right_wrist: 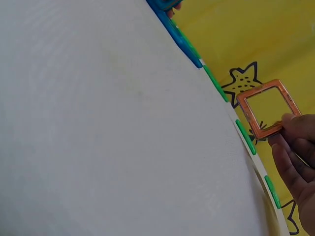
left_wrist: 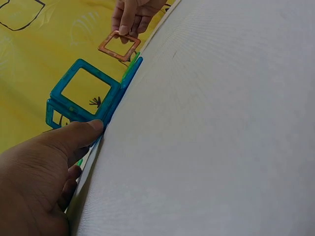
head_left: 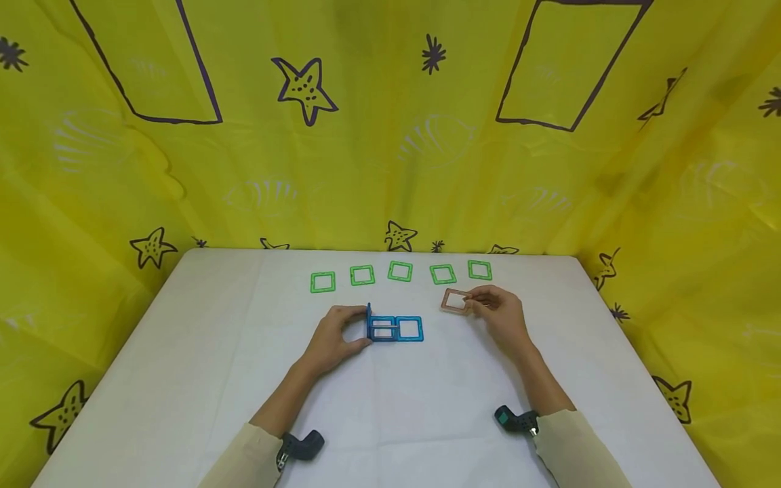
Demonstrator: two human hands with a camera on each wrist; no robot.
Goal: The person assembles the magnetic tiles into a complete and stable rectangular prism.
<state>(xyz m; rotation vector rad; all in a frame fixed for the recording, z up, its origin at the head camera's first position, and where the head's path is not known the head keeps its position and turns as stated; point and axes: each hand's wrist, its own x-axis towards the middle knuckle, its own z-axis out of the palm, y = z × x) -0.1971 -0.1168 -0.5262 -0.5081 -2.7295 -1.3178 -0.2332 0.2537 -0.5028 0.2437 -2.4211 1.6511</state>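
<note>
Blue square magnetic tiles are joined in the middle of the table. One blue tile [head_left: 409,339] lies flat at the right end. At the left end others stand upright, such as the blue upright tile [left_wrist: 111,101]. My left hand [head_left: 332,342] grips this blue structure from the left, its thumb at the near edge and fingertips at the far edge. Off to the right, my right hand [head_left: 503,318] pinches an orange square magnetic tile [right_wrist: 250,116] by one edge. That tile is tilted and held up beyond the blue tiles.
Several green square tiles lie in a row along the back of the white table [head_left: 244,379], including a green tile [head_left: 314,282] at the left end. Behind it hangs a yellow curtain [head_left: 366,169] with starfish drawings.
</note>
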